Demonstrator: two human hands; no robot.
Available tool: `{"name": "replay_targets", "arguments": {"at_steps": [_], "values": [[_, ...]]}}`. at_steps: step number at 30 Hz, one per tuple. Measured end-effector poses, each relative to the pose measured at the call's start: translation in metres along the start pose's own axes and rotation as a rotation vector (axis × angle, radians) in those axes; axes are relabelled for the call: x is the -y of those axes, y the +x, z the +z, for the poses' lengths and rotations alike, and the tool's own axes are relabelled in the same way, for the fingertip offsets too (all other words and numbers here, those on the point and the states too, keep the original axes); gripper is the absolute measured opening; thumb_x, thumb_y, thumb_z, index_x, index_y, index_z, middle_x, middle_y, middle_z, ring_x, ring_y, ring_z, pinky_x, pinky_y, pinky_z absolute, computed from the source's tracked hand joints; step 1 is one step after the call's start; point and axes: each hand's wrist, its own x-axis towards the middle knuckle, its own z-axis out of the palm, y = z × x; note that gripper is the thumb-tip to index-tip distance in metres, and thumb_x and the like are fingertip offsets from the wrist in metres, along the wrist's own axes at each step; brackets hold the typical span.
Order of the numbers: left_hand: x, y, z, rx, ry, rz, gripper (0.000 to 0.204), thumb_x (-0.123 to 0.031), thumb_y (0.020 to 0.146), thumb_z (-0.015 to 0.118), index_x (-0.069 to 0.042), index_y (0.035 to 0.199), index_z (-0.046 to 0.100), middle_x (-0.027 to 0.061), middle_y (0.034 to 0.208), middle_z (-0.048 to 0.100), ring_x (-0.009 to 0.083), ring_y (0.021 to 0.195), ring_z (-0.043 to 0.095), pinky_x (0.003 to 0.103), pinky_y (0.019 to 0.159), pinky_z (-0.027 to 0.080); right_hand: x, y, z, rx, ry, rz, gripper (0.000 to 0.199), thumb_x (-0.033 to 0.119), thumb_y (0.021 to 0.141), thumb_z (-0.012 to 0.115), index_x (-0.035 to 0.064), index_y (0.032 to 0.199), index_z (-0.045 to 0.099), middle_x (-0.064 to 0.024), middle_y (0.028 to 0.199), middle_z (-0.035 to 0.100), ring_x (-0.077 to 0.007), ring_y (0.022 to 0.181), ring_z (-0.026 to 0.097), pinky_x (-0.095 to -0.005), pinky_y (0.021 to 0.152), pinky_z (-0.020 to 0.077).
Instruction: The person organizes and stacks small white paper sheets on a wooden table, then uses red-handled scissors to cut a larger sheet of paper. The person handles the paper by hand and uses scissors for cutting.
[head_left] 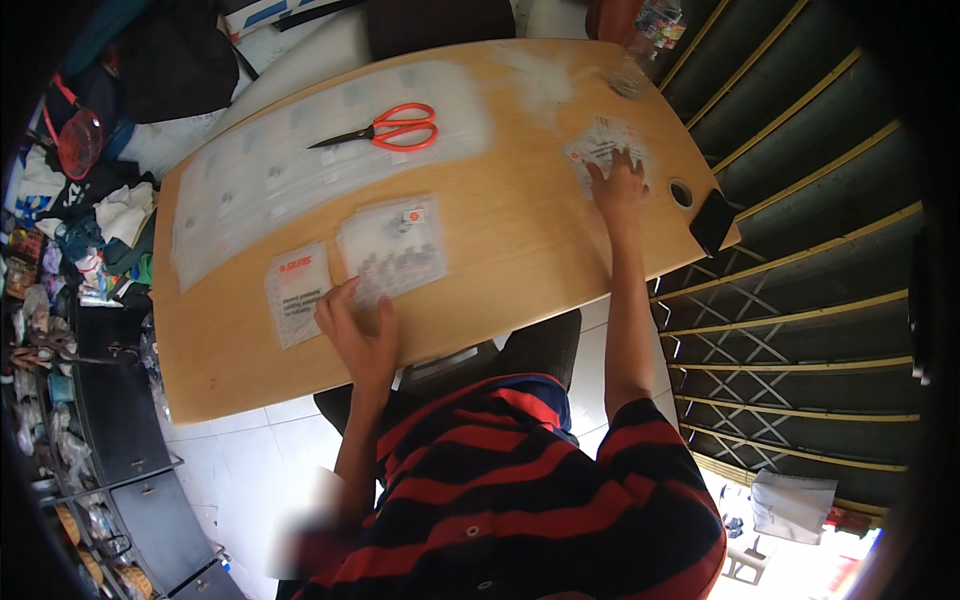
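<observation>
My left hand (362, 338) has its fingers apart at the near edge of the table. Its fingertips are beside a small clear plastic bag (300, 300) with red and dark print, and close to a stack of clear plastic bags (395, 255) with dark print and a red mark. Toward the right end, my right hand (620, 188) rests with spread fingers on a pile of small printed plastic packets (600, 150), hiding part of it. Scissors (400, 127) with red-orange handles lie closed on a wide layer of clear plastic sheets (270, 170) at the far left.
The wooden table (520, 270) has a round cable hole (680, 193) and a dark phone-like object (711, 222) at its right edge. A clear plastic bottle (640, 50) stands at the far right corner. Beyond is a folding metal gate (800, 290); cluttered shelves (75, 400) are at left.
</observation>
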Motion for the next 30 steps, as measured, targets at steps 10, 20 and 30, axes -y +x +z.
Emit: {"name": "replay_targets", "arguments": {"at_steps": [10, 20, 30], "values": [[0.000, -0.003, -0.002, 0.037, 0.040, 0.120, 0.035, -0.008, 0.080, 0.069, -0.007, 0.113, 0.058, 0.0127, 0.107, 0.056, 0.0319, 0.103, 0.048, 0.043, 0.094, 0.036, -0.037, 0.008, -0.006, 0.071, 0.064, -0.062, 0.052, 0.016, 0.075, 0.078, 0.0104, 0.124, 0.062, -0.0114, 0.119, 0.067, -0.0296, 0.108, 0.063, -0.0504, 0.091, 0.0456], [-0.020, 0.024, 0.000, 0.548, -1.002, -0.729, 0.028, -0.014, 0.090, 0.062, -0.003, 0.116, 0.060, 0.0032, 0.097, 0.066, 0.0127, 0.090, 0.061, 0.027, 0.074, 0.049, 0.095, -0.090, -0.120, 0.629, 0.923, -0.863, 0.048, -0.007, 0.074, 0.071, 0.0071, 0.119, 0.065, -0.0107, 0.118, 0.066, -0.0316, 0.106, 0.061, -0.0389, 0.093, 0.0484], [0.027, 0.032, -0.055, 0.108, -0.550, -0.571, 0.025, -0.007, 0.088, 0.066, -0.004, 0.113, 0.063, 0.0044, 0.088, 0.068, 0.0089, 0.081, 0.061, 0.026, 0.070, 0.048, 0.115, -0.115, -0.118, 0.655, 0.983, -0.687, 0.053, -0.003, 0.076, 0.073, 0.0060, 0.127, 0.059, -0.0149, 0.143, 0.048, -0.0340, 0.127, 0.051, -0.0406, 0.103, 0.0438]]}}
